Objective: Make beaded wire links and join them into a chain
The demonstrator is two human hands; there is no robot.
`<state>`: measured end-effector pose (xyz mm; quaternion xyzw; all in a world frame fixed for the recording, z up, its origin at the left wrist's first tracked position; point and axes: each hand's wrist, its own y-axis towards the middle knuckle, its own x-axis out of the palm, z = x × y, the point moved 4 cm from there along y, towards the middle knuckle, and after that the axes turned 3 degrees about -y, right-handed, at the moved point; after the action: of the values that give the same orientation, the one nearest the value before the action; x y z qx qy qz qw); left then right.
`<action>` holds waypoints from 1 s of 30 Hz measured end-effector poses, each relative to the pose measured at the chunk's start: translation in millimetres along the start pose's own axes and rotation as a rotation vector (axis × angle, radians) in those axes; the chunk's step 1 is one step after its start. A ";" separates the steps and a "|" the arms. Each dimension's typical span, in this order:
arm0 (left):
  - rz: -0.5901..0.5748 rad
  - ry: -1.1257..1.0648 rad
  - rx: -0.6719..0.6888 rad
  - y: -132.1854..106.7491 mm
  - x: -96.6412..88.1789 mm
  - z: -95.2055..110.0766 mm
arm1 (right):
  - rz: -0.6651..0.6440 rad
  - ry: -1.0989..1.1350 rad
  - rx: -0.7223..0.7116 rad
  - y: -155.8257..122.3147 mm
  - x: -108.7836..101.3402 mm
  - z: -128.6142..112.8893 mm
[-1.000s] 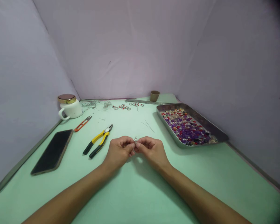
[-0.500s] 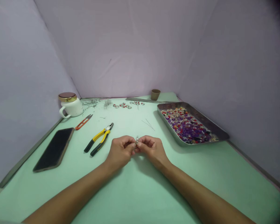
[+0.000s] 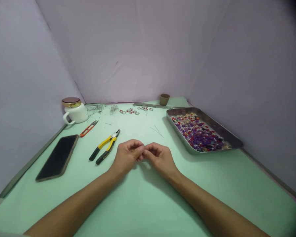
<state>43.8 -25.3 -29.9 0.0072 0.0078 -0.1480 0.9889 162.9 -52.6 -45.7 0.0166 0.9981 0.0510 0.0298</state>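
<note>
My left hand (image 3: 125, 156) and my right hand (image 3: 159, 157) rest together on the green table (image 3: 148, 197), fingertips pinched and touching each other. Whatever small piece lies between the fingers is hidden now. Yellow-handled pliers (image 3: 105, 147) lie just left of my left hand. A metal tray (image 3: 233, 140) full of purple, red and clear beads (image 3: 198, 131) stands to the right of my right hand.
A black phone (image 3: 58, 157) lies at the left, orange thread snips (image 3: 88, 128) behind it, and a white lidded mug (image 3: 74, 110) at the back left. Beaded pieces (image 3: 129, 112) and wire bits lie along the back, a small brown cup (image 3: 164, 99) beyond. Thin wires (image 3: 157, 131) lie mid-table.
The small silver piece that stuck up between my fingertips is no longer visible; both hands have closed tighter over it. The hands stay in the same place.
</note>
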 end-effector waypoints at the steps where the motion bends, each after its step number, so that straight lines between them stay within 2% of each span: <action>1: 0.008 -0.056 0.006 1.8 -2.1 1.6 | 0.045 0.057 0.017 0.6 -2.0 0.6; 3: 0.032 -0.210 0.016 5.8 -7.7 4.4 | 0.173 0.236 0.084 2.3 -7.7 3.4; 5: 0.033 -0.371 0.010 9.2 -12.3 5.7 | 0.243 0.451 0.200 3.8 -10.0 8.4; 7: -0.005 -0.495 -0.006 11.2 -13.6 5.3 | 0.207 0.634 0.323 4.7 -6.8 12.7; 9: -0.047 -0.577 -0.032 11.6 -12.4 3.1 | 0.114 0.761 0.395 4.7 -1.5 14.4; 13: -0.063 -0.721 -0.112 9.4 -7.8 -5.3 | 0.007 0.921 0.388 4.1 4.7 13.7; 21: -0.086 -0.857 -0.211 5.4 -1.5 -14.8 | 0.050 1.008 0.379 4.3 6.6 14.7; 30: -0.056 -0.883 -0.301 7.7 -0.4 -28.3 | -0.033 0.866 0.257 1.2 8.2 1.3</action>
<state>45.2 -17.4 -58.1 -0.2004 -0.3922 -0.1608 0.8833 154.8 -51.0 -47.4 -0.0185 0.9170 -0.0716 -0.3920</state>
